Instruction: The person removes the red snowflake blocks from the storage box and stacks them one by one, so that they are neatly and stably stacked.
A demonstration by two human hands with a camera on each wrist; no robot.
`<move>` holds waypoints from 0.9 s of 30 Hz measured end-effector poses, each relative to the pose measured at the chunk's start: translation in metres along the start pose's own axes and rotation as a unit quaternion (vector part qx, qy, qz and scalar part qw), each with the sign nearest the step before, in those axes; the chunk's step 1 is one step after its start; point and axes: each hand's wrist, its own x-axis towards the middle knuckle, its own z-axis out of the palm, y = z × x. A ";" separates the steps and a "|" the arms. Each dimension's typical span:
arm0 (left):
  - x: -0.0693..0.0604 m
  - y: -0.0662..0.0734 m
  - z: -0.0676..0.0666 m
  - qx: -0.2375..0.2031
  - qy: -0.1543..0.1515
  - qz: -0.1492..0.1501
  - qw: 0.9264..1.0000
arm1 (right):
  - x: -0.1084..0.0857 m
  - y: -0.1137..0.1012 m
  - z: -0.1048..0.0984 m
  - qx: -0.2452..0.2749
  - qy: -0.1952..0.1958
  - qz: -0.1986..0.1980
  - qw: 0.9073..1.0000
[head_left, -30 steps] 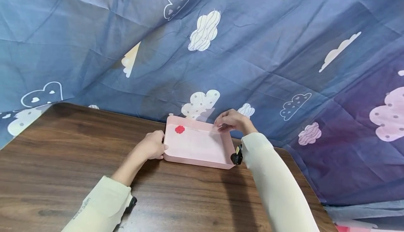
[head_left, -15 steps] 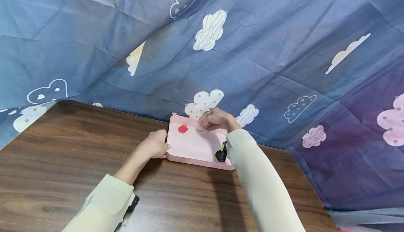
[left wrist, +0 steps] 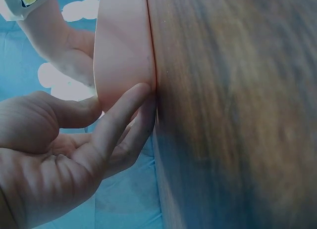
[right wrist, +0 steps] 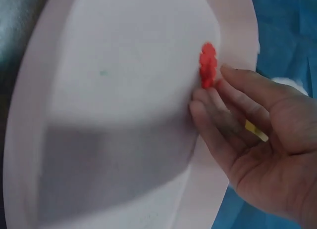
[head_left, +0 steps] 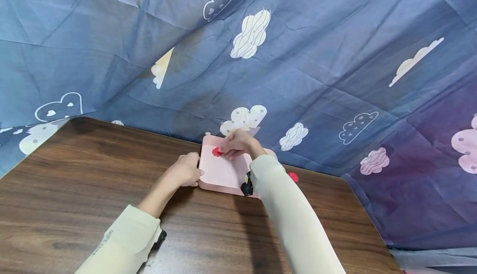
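In the head view, my left hand (head_left: 184,170) grips the left end of a shallow pink tray (head_left: 227,190). The left wrist view shows the thumb at the tray's rim and the fingers on its outer wall (left wrist: 121,46). My right hand (head_left: 240,143) reaches into the tray. Its fingertips are at the edge of a red flower-shaped piece (head_left: 216,152) in the far left corner. In the right wrist view, this red piece (right wrist: 208,66) is by the thumb and fingertips, which are not plainly closed round it. A small yellow patch (right wrist: 256,130) shows between the fingers.
A second red piece (head_left: 293,177) lies on the dark wooden table (head_left: 93,174), right of the tray and partly behind the right sleeve. Blue cloth with clouds (head_left: 179,92) hangs right behind the tray. A black device (head_left: 247,186) sits at the right wrist.
My right hand has moved left inside the tray, from its far right corner to the red flower-shaped piece. The second red piece has come into view. My left hand still grips the tray.
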 end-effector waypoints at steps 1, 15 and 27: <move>-0.001 0.000 0.000 0.002 0.002 0.001 1.000 | 0.000 -0.001 0.003 -0.007 0.009 -0.002 1.000; -0.003 0.002 0.000 0.023 0.002 0.014 1.000 | 0.008 -0.006 0.026 -0.047 0.101 0.021 0.994; -0.002 0.002 0.000 0.023 0.001 0.015 1.000 | 0.006 -0.010 0.024 0.003 0.045 0.056 0.997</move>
